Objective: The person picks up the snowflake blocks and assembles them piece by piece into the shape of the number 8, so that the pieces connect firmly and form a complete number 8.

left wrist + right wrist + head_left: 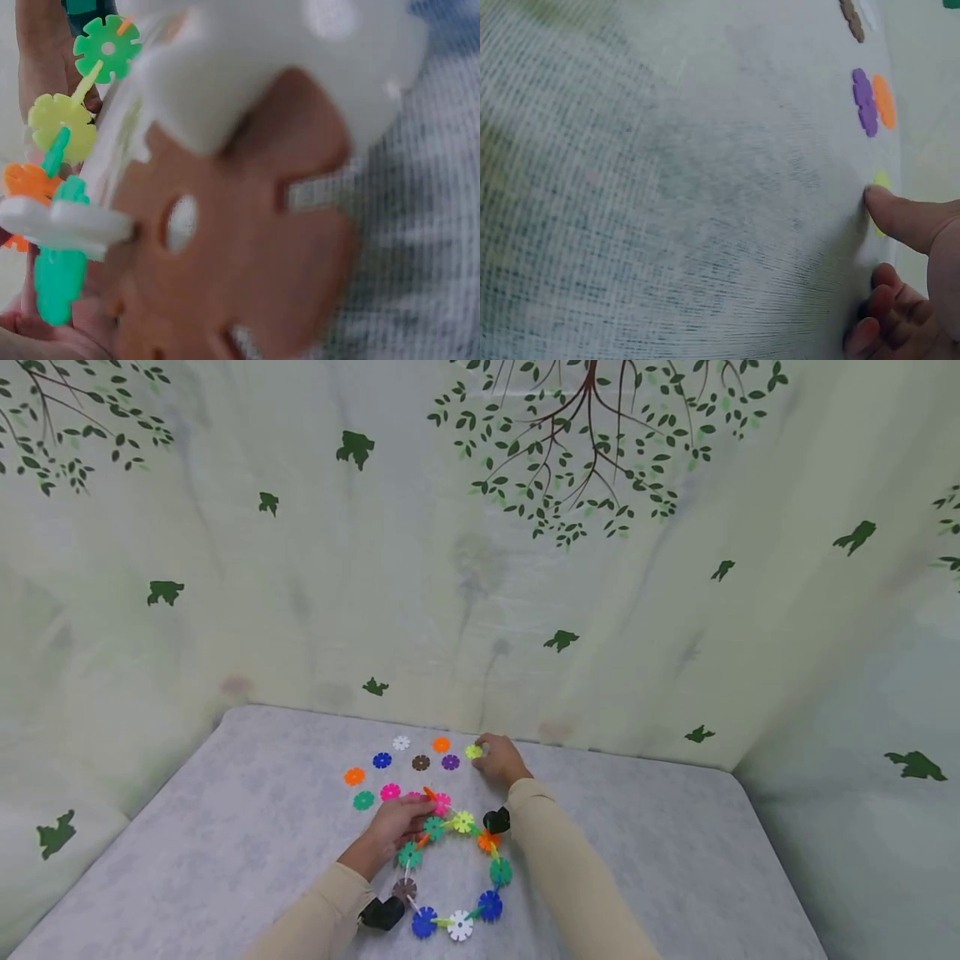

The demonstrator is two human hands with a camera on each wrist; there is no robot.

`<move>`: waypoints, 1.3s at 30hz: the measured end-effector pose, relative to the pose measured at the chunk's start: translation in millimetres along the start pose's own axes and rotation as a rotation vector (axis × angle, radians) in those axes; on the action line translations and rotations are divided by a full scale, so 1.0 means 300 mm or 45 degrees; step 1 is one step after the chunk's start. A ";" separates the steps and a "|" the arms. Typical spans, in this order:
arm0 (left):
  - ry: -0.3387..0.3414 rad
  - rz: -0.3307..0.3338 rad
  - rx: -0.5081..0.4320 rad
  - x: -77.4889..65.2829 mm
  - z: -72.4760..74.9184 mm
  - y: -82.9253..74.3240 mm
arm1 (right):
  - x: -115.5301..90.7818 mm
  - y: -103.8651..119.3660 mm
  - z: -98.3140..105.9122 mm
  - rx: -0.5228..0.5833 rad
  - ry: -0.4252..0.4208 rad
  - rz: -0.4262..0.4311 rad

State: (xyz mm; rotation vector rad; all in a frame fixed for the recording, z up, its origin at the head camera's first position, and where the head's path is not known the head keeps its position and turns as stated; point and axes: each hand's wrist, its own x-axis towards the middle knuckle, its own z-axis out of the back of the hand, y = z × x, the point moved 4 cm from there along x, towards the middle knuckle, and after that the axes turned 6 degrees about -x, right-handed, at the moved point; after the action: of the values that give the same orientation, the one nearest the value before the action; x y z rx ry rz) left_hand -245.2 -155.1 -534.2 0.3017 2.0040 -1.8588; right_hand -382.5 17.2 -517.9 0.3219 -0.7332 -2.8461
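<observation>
A ring of linked, notched flower-shaped plastic discs [461, 926] lies near the front, in green, yellow, orange, blue, white, brown and pink. At its far left side my left hand [397, 823] grips the chain near a pink disc [442, 803] and an orange one. Close to the left wrist camera hang a brown disc [247, 247] and a blurred white one, with a green disc [61, 277] beside the palm. At the table's back my right hand [501, 758] pinches a loose yellow disc [472, 752]; its thumb [900, 217] covers part of that disc.
Loose discs lie behind the ring: purple [450, 762], brown [421, 762], blue [382, 760], white [402, 742], green [363, 800], and several orange and pink. A pale cloth covers the table [645, 827]. Behind it rises a leaf-patterned curtain [465, 610].
</observation>
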 end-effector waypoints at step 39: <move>0.059 -0.137 0.177 0.022 -0.077 -0.087 | -0.147 0.119 0.062 0.887 0.026 0.327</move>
State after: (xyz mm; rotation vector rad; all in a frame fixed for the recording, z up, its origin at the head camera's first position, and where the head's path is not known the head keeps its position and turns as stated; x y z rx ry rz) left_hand -265.0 -135.4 -512.1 0.2829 1.9597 -2.0809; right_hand -340.4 5.0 -477.2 0.3152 -1.6149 -2.2611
